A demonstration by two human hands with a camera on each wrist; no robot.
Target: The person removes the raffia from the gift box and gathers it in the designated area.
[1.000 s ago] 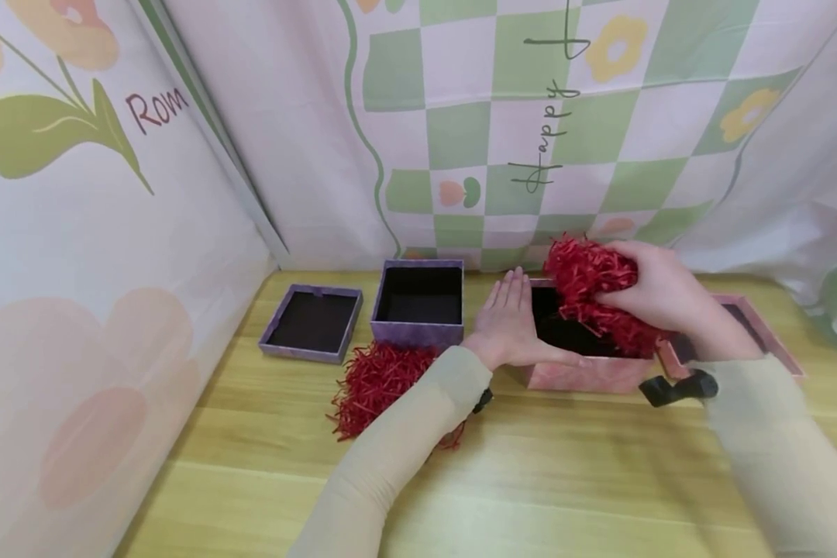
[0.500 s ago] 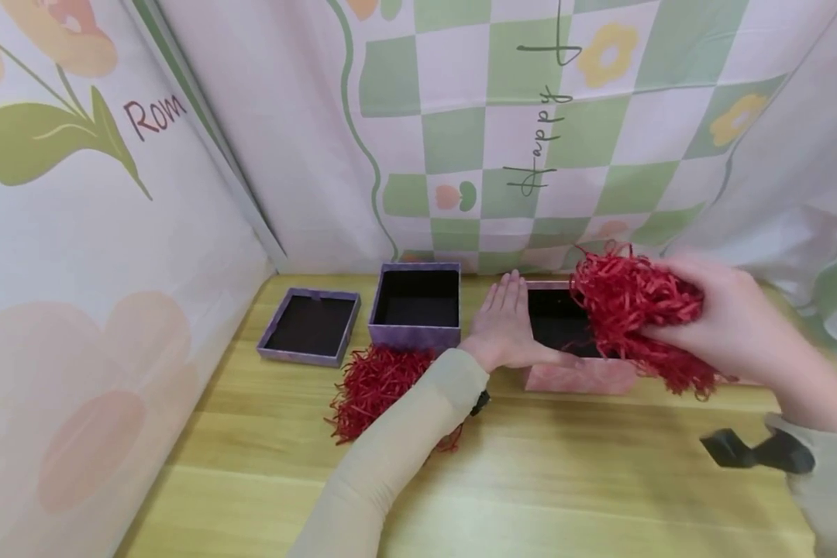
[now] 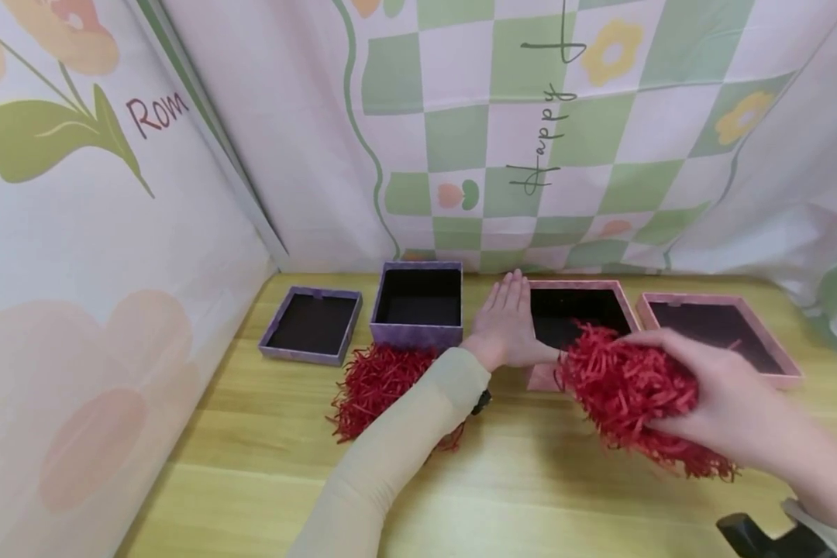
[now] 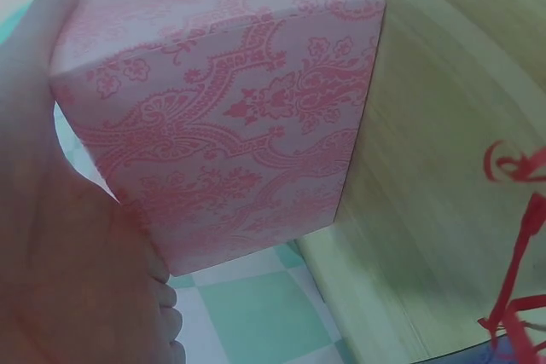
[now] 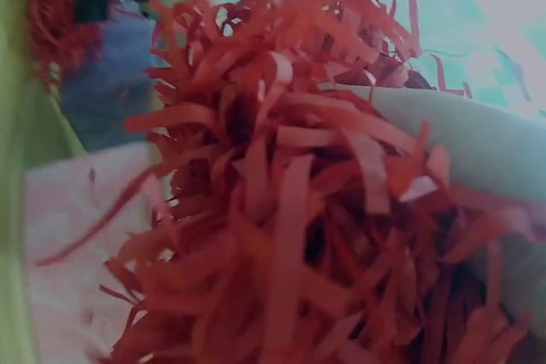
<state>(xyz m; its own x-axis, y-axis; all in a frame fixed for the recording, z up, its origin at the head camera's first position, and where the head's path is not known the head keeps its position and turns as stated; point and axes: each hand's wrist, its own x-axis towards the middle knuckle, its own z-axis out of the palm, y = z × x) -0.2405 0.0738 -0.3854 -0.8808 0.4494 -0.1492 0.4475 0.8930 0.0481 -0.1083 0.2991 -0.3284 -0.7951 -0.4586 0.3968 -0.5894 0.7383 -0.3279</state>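
My right hand point(image 3: 721, 395) grips a thick bundle of red shredded paper point(image 3: 631, 384), held in front of the pink box point(image 3: 542, 378) and above the table. Strands of that bundle fill most of the right wrist view. The box stands uncovered with a black inside, its front wall partly hidden by the paper. My left hand point(image 3: 508, 322) rests along the box's left side, fingers straight and thumb stretched across the front. The left wrist view shows this hand point(image 4: 77, 236) against the patterned pink wall point(image 4: 247, 134).
On the wooden table point(image 3: 265, 465), a pink lid point(image 3: 790, 370) lies right of the pink box. Farther left stand an open purple box point(image 3: 417, 335) and its lid point(image 3: 303, 356). More red shredded paper point(image 3: 377, 387) lies before the purple box, partly behind my left sleeve.
My right hand has drawn the red shredded paper from above the pink box out to the right, then down in front of it. The left hand stays on the box.
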